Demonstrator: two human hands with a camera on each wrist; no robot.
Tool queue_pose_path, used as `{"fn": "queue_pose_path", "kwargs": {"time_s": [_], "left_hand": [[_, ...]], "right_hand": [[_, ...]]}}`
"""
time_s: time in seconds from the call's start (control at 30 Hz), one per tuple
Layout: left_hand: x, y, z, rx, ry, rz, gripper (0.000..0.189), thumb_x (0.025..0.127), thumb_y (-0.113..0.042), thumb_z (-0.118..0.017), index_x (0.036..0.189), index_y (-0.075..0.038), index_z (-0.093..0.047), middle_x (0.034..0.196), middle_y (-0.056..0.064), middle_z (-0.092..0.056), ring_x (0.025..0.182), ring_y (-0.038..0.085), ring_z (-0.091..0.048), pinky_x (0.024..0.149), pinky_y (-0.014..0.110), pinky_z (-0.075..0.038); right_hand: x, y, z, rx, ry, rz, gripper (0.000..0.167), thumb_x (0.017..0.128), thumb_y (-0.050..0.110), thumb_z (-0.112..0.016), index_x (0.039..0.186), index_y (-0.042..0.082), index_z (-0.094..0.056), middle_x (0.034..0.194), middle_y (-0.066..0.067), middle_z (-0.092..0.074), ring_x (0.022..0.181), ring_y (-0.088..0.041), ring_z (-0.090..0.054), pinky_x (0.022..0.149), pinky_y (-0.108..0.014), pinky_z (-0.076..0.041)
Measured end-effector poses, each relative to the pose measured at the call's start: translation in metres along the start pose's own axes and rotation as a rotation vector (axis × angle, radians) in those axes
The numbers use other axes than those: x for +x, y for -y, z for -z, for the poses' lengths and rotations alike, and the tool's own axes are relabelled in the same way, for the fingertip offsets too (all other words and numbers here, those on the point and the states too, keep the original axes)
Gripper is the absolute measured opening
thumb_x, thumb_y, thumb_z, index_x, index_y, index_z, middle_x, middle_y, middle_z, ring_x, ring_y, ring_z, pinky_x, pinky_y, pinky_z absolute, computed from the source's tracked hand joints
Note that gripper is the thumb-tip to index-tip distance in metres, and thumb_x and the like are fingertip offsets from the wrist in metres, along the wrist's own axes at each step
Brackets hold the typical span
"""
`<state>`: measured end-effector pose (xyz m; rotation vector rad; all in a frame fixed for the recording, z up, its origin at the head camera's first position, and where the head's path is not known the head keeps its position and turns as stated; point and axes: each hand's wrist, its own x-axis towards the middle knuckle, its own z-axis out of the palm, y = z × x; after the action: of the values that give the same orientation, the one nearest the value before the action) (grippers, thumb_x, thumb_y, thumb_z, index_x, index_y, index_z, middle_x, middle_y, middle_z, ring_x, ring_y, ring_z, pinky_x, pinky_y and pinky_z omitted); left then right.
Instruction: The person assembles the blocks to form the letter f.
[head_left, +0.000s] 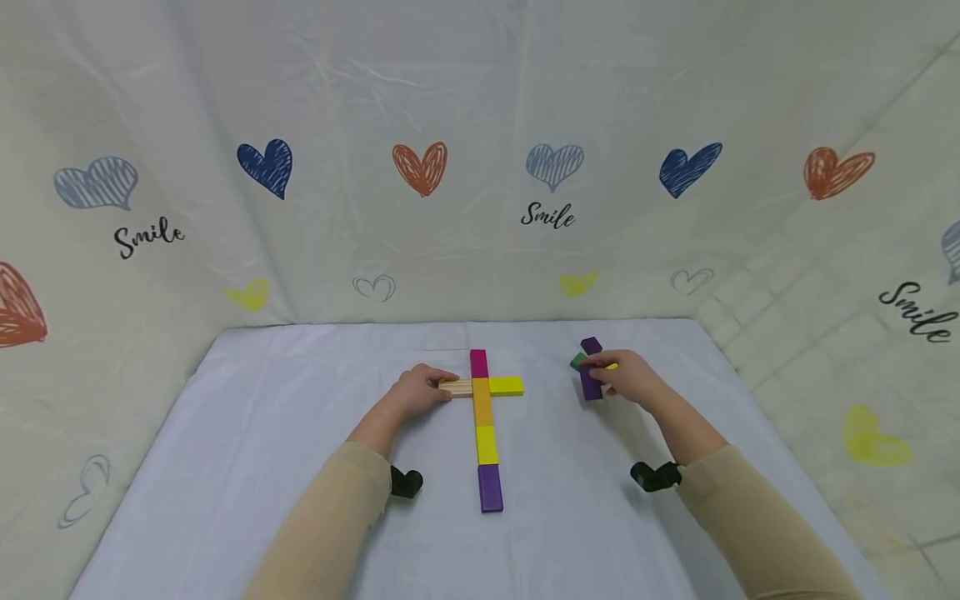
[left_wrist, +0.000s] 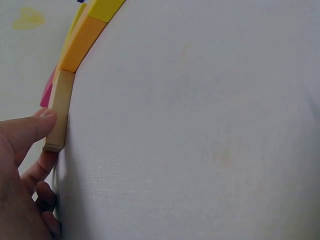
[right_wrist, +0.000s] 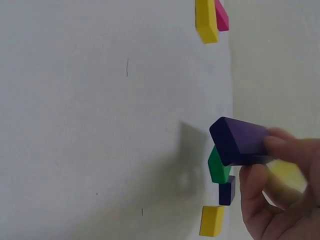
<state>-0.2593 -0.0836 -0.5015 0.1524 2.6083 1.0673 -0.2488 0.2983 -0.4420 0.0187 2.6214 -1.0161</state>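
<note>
pinching a bare-wood block [head_left: 461, 389], the left hand [head_left: 420, 390] is left of a pink block [head_left: 479, 364], an orange block [head_left: 482, 402] touching the wood, a yellow block [head_left: 487, 445] and a purple block [head_left: 491, 488], all in line. a second yellow block [head_left: 506, 386] juts rightward. farther right, the right hand [head_left: 630, 377] grasps a dark purple block [head_left: 590, 386], raised above the white cloth [head_left: 225, 458].

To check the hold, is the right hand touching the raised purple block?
Touching. The right wrist view shows the right hand pinching one end of the purple block.
</note>
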Motion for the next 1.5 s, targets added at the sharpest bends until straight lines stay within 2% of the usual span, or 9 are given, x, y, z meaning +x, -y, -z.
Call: {"fn": "queue_pose_path", "kwargs": {"time_s": [0.13, 0.3, 0.5, 0.7, 0.8, 1.13, 1.3, 1.5], "left_hand": [[0.0, 0.0, 0.0, 0.004, -0.003, 0.001, 0.031, 0.093, -0.025, -0.069, 0.124, -0.03, -0.071, 0.122, 0.006, -0.056, 0.109, 0.027, -0.047, 0.098, 0.049, -0.041], [-0.001, -0.002, 0.001, 0.001, -0.006, 0.003, 0.031, 0.093, -0.025, -0.069, 0.124, -0.029, -0.072, 0.121, 0.006, -0.056, 0.108, 0.027, -0.047, 0.097, 0.048, -0.041], [-0.002, -0.002, 0.001, 0.002, -0.004, 0.002, 0.031, 0.093, -0.025, -0.069, 0.124, -0.029, -0.072, 0.12, 0.006, -0.056, 0.108, 0.027, -0.047, 0.096, 0.048, -0.041], [-0.002, 0.0, 0.001, 0.008, -0.003, 0.017, 0.031, 0.093, -0.026, -0.069, 0.124, -0.032, -0.071, 0.12, 0.005, -0.055, 0.109, 0.027, -0.046, 0.096, 0.047, -0.041], [-0.001, 0.001, 0.0, 0.012, -0.004, 0.016, 0.031, 0.094, -0.027, -0.069, 0.124, -0.032, -0.071, 0.12, 0.004, -0.055, 0.109, 0.027, -0.045, 0.097, 0.048, -0.041], [0.001, 0.0, 0.001, 0.031, -0.004, 0.007, 0.031, 0.092, -0.028, -0.07, 0.122, -0.033, -0.072, 0.116, 0.003, -0.056, 0.108, 0.027, -0.045, 0.095, 0.047, -0.041], [0.0, -0.002, 0.002, 0.034, 0.004, 0.013, 0.031, 0.092, -0.028, -0.07, 0.123, -0.033, -0.072, 0.117, 0.004, -0.056, 0.108, 0.027, -0.045, 0.095, 0.047, -0.04], [0.001, -0.001, 0.003, 0.03, 0.01, 0.009, 0.03, 0.093, -0.029, -0.07, 0.123, -0.033, -0.072, 0.118, 0.004, -0.056, 0.108, 0.027, -0.045, 0.096, 0.047, -0.039]], "right_hand": [[0.005, 0.007, -0.002, 0.059, 0.006, 0.009, 0.037, 0.102, 0.017, -0.055, 0.138, 0.009, -0.059, 0.149, -0.029, -0.037, 0.117, -0.036, -0.054, 0.086, -0.039, -0.055], [0.015, 0.016, -0.007, 0.143, 0.011, 0.031, 0.039, 0.103, 0.015, -0.053, 0.141, 0.008, -0.055, 0.147, -0.024, -0.042, 0.122, -0.035, -0.053, 0.087, -0.039, -0.055], [0.031, 0.029, -0.019, 0.215, -0.005, 0.037, 0.039, 0.102, 0.013, -0.054, 0.141, 0.01, -0.056, 0.14, -0.02, -0.051, 0.117, -0.032, -0.054, 0.084, -0.034, -0.056], [0.051, 0.045, -0.035, 0.291, -0.034, 0.009, 0.038, 0.102, 0.016, -0.055, 0.14, 0.016, -0.058, 0.138, -0.016, -0.052, 0.113, -0.03, -0.055, 0.081, -0.029, -0.056], [0.062, 0.052, -0.042, 0.333, -0.05, 0.02, 0.039, 0.102, 0.016, -0.056, 0.141, 0.016, -0.058, 0.138, -0.015, -0.052, 0.112, -0.029, -0.057, 0.079, -0.028, -0.056], [0.093, 0.081, -0.07, 0.414, -0.072, 0.032, 0.039, 0.102, 0.014, -0.056, 0.141, 0.018, -0.058, 0.133, -0.013, -0.056, 0.109, -0.029, -0.058, 0.083, -0.03, -0.055], [0.106, 0.094, -0.078, 0.456, -0.092, 0.013, 0.038, 0.102, 0.016, -0.056, 0.14, 0.021, -0.059, 0.131, -0.009, -0.058, 0.107, -0.027, -0.057, 0.086, -0.031, -0.055], [0.116, 0.105, -0.086, 0.509, -0.09, 0.007, 0.038, 0.102, 0.013, -0.055, 0.14, 0.018, -0.059, 0.133, -0.013, -0.057, 0.106, -0.027, -0.058, 0.085, -0.031, -0.055]]}}
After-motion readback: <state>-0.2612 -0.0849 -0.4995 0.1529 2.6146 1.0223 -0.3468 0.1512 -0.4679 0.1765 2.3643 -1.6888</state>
